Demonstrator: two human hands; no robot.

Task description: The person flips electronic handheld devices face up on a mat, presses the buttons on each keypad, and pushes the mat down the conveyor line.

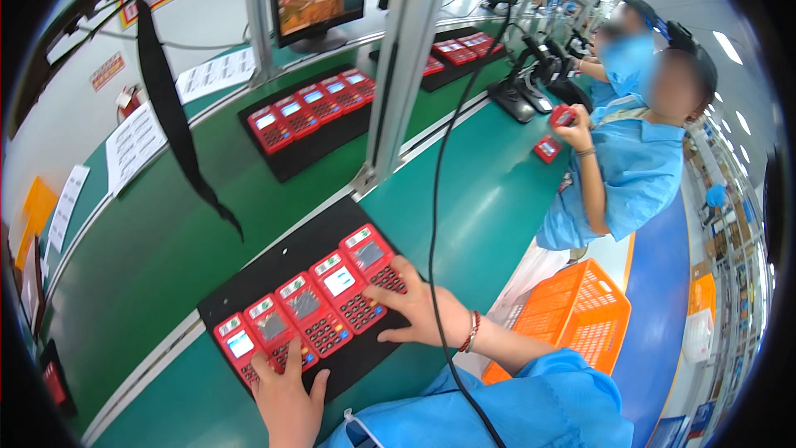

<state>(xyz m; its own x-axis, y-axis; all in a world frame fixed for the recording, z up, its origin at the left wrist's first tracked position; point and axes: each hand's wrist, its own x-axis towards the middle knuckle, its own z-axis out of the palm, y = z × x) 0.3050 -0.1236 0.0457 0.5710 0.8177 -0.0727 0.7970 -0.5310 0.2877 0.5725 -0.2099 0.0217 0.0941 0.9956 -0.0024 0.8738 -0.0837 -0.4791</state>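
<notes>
Several red card payment terminals with keypads lie side by side on a black mat (269,270), screens toward the far edge. My left hand (286,398) is open, fingers apart, its fingertips on the lower keys of the second terminal from the left (270,325) and close to the leftmost terminal (239,343). Over at the right end, my right hand (423,311) is also open, with fingers spread across the keypads of the rightmost terminal (366,250) and the one beside it (338,282). The leftmost and the fourth screens are lit; the others look dark or grey.
Beyond a metal post (406,58), another black mat (286,168) holds a row of red terminals. A black cable (433,224) hangs in front of me. An orange crate (572,315) stands at the right. A co-worker in blue (638,166) holds a red device.
</notes>
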